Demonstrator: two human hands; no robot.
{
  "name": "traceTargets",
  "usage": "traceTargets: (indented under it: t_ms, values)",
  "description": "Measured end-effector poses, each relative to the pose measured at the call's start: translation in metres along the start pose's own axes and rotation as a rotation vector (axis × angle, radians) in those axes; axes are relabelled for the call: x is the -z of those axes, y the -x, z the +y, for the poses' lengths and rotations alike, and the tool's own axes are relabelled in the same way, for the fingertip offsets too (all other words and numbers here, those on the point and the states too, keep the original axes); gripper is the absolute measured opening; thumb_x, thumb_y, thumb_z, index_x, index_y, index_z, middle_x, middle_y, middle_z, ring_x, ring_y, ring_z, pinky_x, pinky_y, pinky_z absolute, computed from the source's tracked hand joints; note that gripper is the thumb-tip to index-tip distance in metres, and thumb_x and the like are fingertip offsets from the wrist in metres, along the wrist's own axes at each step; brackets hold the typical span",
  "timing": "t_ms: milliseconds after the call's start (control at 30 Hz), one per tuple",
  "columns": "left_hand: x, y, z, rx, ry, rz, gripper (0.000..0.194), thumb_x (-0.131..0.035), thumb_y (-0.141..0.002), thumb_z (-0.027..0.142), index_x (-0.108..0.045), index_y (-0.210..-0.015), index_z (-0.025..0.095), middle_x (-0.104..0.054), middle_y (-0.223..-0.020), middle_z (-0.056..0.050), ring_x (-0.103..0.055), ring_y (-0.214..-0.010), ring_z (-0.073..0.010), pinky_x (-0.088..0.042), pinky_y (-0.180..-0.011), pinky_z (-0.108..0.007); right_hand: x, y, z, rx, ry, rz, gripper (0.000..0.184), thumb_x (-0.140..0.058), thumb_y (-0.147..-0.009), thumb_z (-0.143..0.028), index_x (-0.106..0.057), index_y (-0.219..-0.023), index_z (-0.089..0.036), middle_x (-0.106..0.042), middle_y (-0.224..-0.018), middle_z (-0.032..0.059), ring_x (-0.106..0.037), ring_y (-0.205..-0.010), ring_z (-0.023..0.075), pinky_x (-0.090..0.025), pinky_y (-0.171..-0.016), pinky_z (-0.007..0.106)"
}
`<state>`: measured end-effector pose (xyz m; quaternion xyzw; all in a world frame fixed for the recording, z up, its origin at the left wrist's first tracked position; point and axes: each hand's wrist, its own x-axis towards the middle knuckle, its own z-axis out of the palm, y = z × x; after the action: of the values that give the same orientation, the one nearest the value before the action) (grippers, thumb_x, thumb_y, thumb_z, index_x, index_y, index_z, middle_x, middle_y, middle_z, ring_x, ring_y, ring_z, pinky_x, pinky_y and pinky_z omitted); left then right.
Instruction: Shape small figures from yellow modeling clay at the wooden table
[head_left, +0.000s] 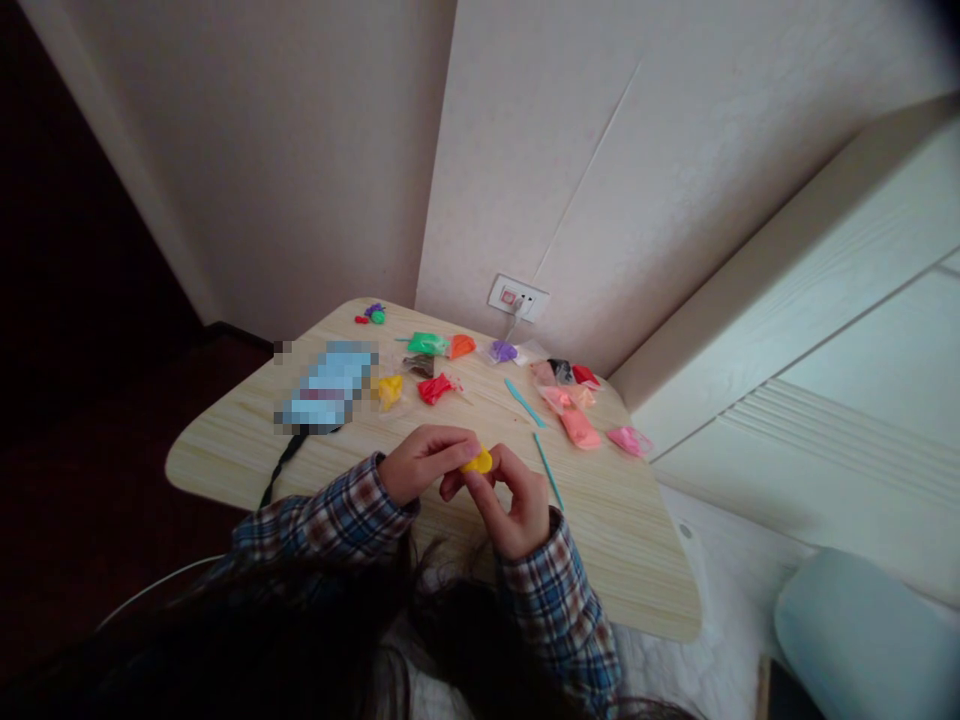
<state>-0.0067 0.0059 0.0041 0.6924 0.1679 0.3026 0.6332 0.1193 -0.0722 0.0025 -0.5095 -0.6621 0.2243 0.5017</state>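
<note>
A small piece of yellow modelling clay (480,461) is pinched between my two hands above the front half of the table. My left hand (421,462) grips it from the left, its thumb and fingers pressed on the clay. From the right, the thumb and forefinger of my right hand (517,500) close on the same piece. Just right of my right hand lies a thin teal modelling stick (548,470). A flat teal modelling knife (524,402) rests farther back. Beyond my left hand are an opened bag of yellow clay (389,391) and a bag of red clay (435,389).
On the pale wooden table (637,540), several bagged clays, such as green (427,343), purple (504,351) and coral (579,428), lie toward the back and right. A blurred-out phone-like device (330,385) with a dark cable (283,465) sits left. A wall socket (518,297) is behind.
</note>
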Motion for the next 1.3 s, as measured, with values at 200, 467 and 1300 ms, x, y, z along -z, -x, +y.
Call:
traceTargets:
  t_ms: [200,467,1300]
  values:
    - [-0.002,0.003,0.002,-0.039,-0.068,-0.007,0.043,-0.046,-0.085,0.046,-0.047,-0.056,0.014,-0.043,-0.043,0.004,-0.042,-0.042,-0.0072,-0.034,-0.046,-0.02,0.005,-0.001,0.007,0.051,0.032,0.023,0.031,-0.045,-0.087,-0.034,-0.05,-0.06,-0.02,-0.052,-0.052,-0.0029,-0.046,-0.051,0.0102,-0.037,-0.053,0.025]
    - [-0.004,0.004,0.0,-0.045,0.035,-0.057,0.045,-0.043,-0.084,0.055,-0.05,-0.07,0.013,-0.046,-0.044,0.004,-0.043,-0.039,-0.0079,-0.035,-0.043,-0.021,-0.002,0.0,0.006,-0.094,-0.131,0.137,0.038,-0.039,-0.089,-0.046,-0.048,-0.062,-0.02,-0.039,-0.049,-0.0053,-0.035,-0.044,0.0084,-0.027,-0.045,0.025]
    - [0.004,-0.003,-0.005,0.075,0.173,0.003,0.046,-0.063,-0.072,0.053,-0.06,-0.061,0.009,-0.049,-0.047,0.002,-0.042,-0.042,-0.0061,-0.033,-0.039,-0.018,0.006,-0.008,0.018,0.33,0.264,0.236,0.039,-0.062,-0.079,-0.025,-0.054,-0.117,-0.028,-0.05,-0.117,0.0081,-0.05,-0.11,0.0238,-0.052,-0.084,0.041]
